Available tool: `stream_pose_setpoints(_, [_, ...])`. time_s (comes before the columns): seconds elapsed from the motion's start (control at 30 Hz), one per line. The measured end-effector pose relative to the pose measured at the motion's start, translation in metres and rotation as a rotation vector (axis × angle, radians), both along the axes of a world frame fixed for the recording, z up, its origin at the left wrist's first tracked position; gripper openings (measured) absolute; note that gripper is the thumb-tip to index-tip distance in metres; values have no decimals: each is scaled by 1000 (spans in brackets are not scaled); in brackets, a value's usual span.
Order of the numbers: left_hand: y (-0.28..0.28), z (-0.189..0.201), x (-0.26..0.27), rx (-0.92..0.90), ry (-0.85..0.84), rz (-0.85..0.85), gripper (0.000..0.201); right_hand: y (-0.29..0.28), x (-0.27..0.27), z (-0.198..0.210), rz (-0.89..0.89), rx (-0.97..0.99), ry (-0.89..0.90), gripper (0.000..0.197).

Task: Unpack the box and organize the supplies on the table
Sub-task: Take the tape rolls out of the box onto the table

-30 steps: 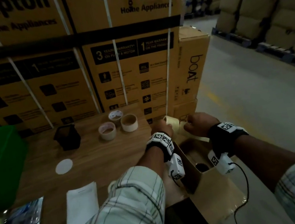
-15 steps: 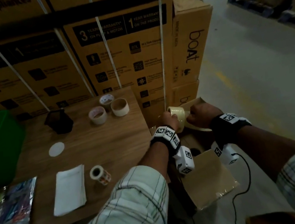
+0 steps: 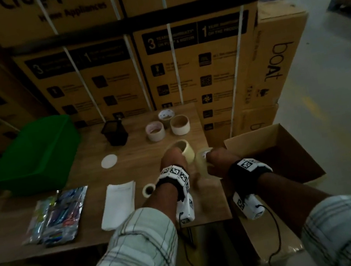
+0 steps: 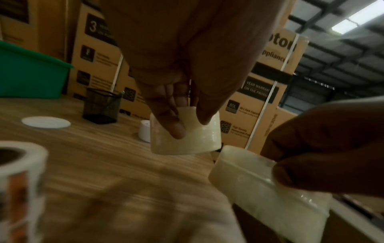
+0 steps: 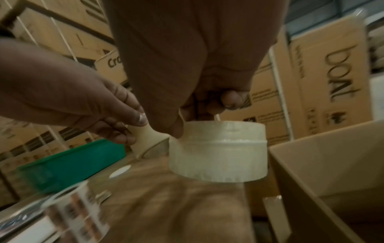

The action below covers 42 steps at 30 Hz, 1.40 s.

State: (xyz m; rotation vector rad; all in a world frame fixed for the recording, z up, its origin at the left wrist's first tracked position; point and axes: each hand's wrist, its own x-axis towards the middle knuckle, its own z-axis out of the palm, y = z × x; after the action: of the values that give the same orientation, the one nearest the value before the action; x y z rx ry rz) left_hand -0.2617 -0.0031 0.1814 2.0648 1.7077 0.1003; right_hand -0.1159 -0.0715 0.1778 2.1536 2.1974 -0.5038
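Your left hand (image 3: pixel 172 158) pinches one pale clear tape roll (image 3: pixel 187 153), your right hand (image 3: pixel 218 160) another (image 3: pixel 201 161), both above the wooden table (image 3: pixel 78 173) beside the open cardboard box (image 3: pixel 289 145), likely bound for the three rolls (image 3: pixel 168 123) grouped further back

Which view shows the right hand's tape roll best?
Right wrist. The tape roll fills the centre, its whole side wall visible, with the right hand holding it from above. The left wrist view catches only a blurred part of the roll at the lower right. From the head view it is largely hidden behind the hand.
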Motion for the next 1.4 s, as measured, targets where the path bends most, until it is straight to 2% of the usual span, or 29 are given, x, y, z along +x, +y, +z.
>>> stream_pose_setpoints(0.2, [8, -40, -26, -29, 39, 68, 27, 21, -30, -43, -9, -18, -52, 47])
stream_pose_setpoints(0.43, [16, -59, -9, -99, 55, 122, 28, 41, -35, -72, -56, 9, -101, 41])
stream_pose_setpoints(0.63, [15, -68, -10, -119, 92, 45, 28, 44, -37, -87, -13, -45, -135, 43])
stream_pose_setpoints(0.87, [16, -61, -18, -150, 46, 39, 29, 50, -39, -89, -11, -48, -113, 46])
stream_pose_setpoints(1.03, [13, -61, -22, -158, 116, -49, 28, 49, -42, -87, -52, -70, -113, 48])
stream_pose_setpoints(1.13, [7, -54, -22, -147, 91, -65, 28, 43, -42, -82, -48, -71, -93, 50])
stream_pose_setpoints(1.27, [0, -39, -27, -97, -55, -57, 28, 25, -41, -67, -58, 88, -32, 46])
stream_pose_setpoints(1.4, [-10, -23, -37, -68, -141, -185, 27, -1, -43, -45, -68, 206, -24, 38])
